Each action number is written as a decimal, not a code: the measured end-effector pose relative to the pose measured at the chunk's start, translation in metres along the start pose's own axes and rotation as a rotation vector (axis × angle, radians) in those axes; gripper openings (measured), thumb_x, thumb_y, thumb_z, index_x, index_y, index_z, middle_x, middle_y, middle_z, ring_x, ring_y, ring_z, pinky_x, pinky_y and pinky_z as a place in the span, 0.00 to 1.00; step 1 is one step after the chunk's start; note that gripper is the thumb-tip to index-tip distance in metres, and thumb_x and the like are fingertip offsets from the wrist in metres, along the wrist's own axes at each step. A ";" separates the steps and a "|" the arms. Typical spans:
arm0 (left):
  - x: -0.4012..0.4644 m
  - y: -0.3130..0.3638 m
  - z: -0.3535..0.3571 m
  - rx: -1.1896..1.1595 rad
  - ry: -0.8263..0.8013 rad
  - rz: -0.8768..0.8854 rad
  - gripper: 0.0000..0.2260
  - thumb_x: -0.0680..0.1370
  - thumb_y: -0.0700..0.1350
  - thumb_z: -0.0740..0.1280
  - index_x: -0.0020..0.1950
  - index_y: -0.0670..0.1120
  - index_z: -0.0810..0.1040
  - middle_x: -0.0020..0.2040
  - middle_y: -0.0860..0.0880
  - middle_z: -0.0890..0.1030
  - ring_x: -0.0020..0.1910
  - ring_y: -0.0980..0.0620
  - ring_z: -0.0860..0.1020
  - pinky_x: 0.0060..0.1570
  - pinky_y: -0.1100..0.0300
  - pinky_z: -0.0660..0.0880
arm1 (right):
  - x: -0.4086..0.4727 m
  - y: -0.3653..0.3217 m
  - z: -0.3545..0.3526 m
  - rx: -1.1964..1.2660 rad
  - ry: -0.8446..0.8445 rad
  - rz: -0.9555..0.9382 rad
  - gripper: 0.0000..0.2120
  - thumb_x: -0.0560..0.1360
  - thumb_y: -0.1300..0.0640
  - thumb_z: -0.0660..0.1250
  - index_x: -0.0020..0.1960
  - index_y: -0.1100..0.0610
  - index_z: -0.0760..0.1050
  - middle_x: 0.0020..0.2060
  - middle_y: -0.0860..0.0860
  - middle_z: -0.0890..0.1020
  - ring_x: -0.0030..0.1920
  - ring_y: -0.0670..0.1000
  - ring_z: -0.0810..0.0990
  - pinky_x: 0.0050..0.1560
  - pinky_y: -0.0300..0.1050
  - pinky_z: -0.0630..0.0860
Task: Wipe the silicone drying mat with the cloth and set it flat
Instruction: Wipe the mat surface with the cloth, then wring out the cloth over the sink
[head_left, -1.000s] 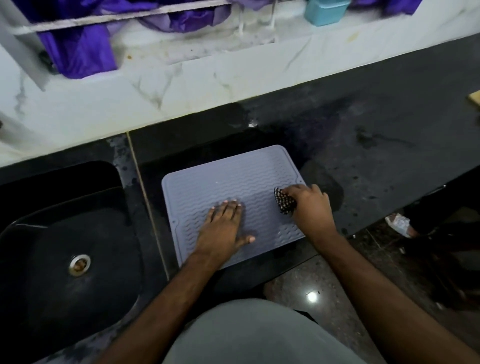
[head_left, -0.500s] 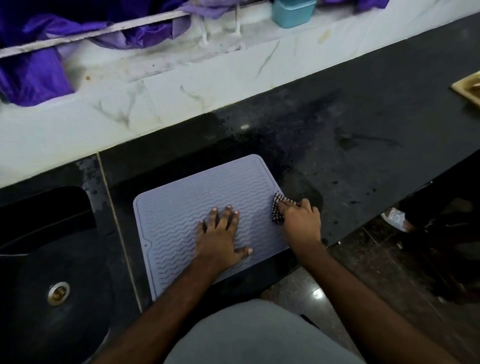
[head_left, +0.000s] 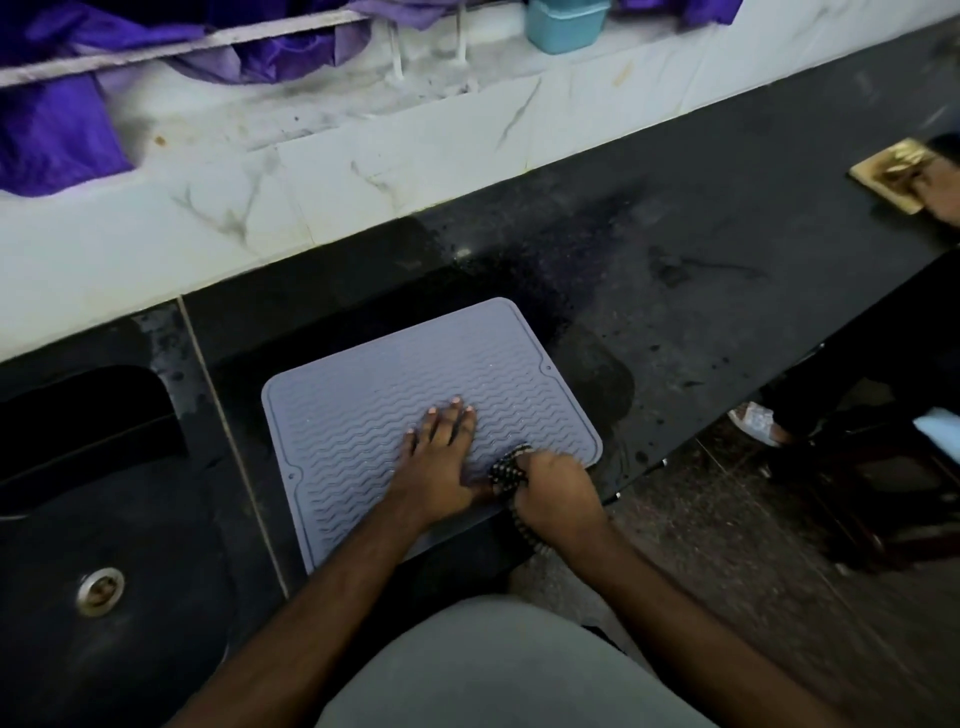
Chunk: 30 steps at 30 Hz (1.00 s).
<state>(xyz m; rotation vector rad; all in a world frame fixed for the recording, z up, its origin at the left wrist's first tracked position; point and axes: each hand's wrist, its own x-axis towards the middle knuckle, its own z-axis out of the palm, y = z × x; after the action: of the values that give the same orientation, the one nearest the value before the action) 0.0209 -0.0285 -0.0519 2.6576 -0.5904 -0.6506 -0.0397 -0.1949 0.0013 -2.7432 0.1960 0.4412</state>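
Observation:
A grey silicone drying mat (head_left: 363, 415) with a wavy ribbed surface lies flat on the black stone counter (head_left: 701, 312), right of the sink. My left hand (head_left: 441, 462) rests palm down on the mat's near half, fingers spread. My right hand (head_left: 556, 493) is closed on a dark checked cloth (head_left: 509, 470) and presses it onto the mat's near right part, touching my left thumb. Part of the cloth trails under my right wrist, over the mat's near edge.
A black sink (head_left: 104, 519) with a metal drain (head_left: 100, 590) sits to the left. Behind runs a white marble ledge (head_left: 311, 171) with purple fabric (head_left: 52, 130) and a teal tub (head_left: 566, 23). At far right another person's hand (head_left: 943, 192) touches a golden object (head_left: 893, 174).
My right hand has slid the cloth from the mat's right edge down toward the near right corner, close to my left thumb. My left hand stays flat on the mat.

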 end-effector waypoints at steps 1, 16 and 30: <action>-0.004 -0.004 -0.004 -0.100 -0.017 0.068 0.52 0.70 0.70 0.67 0.83 0.53 0.40 0.82 0.51 0.39 0.81 0.47 0.38 0.79 0.47 0.40 | -0.001 -0.004 -0.002 0.109 -0.033 -0.013 0.13 0.67 0.60 0.62 0.49 0.58 0.80 0.45 0.56 0.85 0.50 0.58 0.81 0.49 0.48 0.77; -0.148 -0.060 -0.112 -0.414 0.475 0.119 0.21 0.77 0.67 0.62 0.49 0.51 0.82 0.39 0.54 0.84 0.39 0.57 0.81 0.41 0.49 0.78 | -0.031 -0.129 0.000 0.998 -0.156 -0.303 0.15 0.71 0.71 0.64 0.56 0.61 0.76 0.46 0.53 0.83 0.47 0.46 0.82 0.49 0.40 0.78; -0.254 -0.107 -0.126 -1.419 0.557 -0.527 0.29 0.75 0.62 0.71 0.50 0.32 0.82 0.51 0.31 0.83 0.46 0.38 0.80 0.50 0.44 0.72 | -0.067 -0.209 0.035 0.847 -0.484 -0.633 0.15 0.82 0.56 0.60 0.68 0.57 0.72 0.59 0.49 0.82 0.61 0.48 0.79 0.59 0.41 0.75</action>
<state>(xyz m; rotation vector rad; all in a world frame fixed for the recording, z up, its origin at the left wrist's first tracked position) -0.0885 0.2105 0.1001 1.4320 0.5878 -0.2164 -0.0725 0.0166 0.0593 -1.6801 -0.4872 0.6288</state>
